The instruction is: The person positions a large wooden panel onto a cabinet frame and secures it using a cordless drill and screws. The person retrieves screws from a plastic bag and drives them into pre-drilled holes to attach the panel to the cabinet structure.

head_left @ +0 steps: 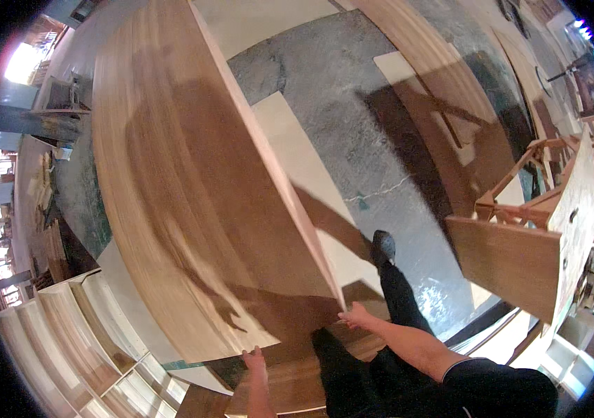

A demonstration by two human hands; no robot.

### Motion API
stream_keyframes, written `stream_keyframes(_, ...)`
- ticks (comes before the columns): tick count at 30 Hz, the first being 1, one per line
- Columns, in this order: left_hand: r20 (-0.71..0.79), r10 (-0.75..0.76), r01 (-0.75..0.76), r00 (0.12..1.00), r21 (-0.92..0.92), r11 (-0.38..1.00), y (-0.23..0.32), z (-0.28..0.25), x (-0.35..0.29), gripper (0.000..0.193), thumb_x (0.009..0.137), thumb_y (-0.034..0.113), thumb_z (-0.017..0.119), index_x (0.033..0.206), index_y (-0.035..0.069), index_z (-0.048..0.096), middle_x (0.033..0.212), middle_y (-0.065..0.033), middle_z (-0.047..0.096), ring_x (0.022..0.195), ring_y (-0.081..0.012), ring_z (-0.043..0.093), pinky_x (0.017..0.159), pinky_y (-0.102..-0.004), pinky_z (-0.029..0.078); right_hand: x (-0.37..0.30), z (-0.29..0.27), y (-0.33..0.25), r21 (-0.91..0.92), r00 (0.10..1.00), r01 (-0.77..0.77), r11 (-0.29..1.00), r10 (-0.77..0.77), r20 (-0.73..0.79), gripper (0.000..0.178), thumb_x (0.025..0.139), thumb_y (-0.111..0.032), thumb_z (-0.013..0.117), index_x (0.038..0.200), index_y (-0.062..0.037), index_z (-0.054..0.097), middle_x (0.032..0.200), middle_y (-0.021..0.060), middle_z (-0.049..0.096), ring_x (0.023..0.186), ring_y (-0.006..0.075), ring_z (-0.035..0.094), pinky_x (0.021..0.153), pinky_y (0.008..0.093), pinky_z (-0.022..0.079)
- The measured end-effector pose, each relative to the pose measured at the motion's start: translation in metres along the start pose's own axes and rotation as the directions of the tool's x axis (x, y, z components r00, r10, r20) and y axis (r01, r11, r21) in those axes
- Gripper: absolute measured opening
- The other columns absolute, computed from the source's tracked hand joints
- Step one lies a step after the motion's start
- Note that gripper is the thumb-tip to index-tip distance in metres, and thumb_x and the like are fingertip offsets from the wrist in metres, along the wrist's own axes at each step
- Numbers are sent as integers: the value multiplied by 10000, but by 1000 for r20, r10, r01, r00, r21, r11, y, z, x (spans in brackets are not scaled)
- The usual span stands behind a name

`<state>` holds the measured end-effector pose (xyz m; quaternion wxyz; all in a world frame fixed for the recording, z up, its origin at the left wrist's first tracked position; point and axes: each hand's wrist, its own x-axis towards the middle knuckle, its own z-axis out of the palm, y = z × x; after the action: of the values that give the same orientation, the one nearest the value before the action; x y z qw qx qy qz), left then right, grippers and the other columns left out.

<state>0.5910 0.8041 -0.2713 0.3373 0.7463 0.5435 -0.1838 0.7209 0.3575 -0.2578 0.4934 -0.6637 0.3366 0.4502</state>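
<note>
A long wood-grain panel [192, 174] stretches away from me, its pale long edge facing right and my shadow falling across its face. My left hand [254, 360] grips the near short edge, left of its middle. At the near right corner my right hand [357, 318] is closed on the panel, with the arm reaching across from the right. The fingers beneath the panel are partly hidden.
Pale boards [283, 125] lie on the grey concrete floor [311, 63]. White-edged shelf units [74, 334] stand at lower left. To the right are a brown panel [503, 261] and a wooden frame [520, 174]. Another wood-grain panel [443, 76] lies at far right.
</note>
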Motion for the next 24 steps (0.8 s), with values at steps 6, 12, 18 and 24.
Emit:
stream_keyframes(6,275,57,-30,960,-100,995,205,123,-166,688,850,184,643,1376,-61,274,1058,-158,495,750,-199,585,549,-313,512,11,-231,-62,-62,924,383,922,-383,9,435,807,-282,655,1125,9,601,852,114,682,711,196,624,669,347,491)
stream_keyframes(12,462,58,35,885,-190,981,274,217,-229,738,831,283,658,1335,-123,304,1234,-309,459,1013,-301,572,670,-322,540,23,-503,-12,-190,903,34,981,-112,-415,376,729,-200,606,1062,-30,644,796,105,682,738,232,652,555,342,496)
stream_keyframes(18,370,-210,333,905,-309,891,332,195,-229,514,843,90,607,1255,-117,380,1143,-225,514,920,-307,589,681,-372,582,-21,-572,-107,-971,968,196,138,-187,169,294,776,-323,565,966,-117,656,820,87,660,811,238,639,592,413,499)
stream_keyframes(24,511,-7,-244,859,423,872,455,175,-87,490,795,336,640,1194,76,526,1107,-238,568,997,-360,567,816,-477,476,15,-527,-208,340,982,-115,933,55,181,258,834,-258,640,941,-23,654,863,87,685,705,174,635,584,335,506)
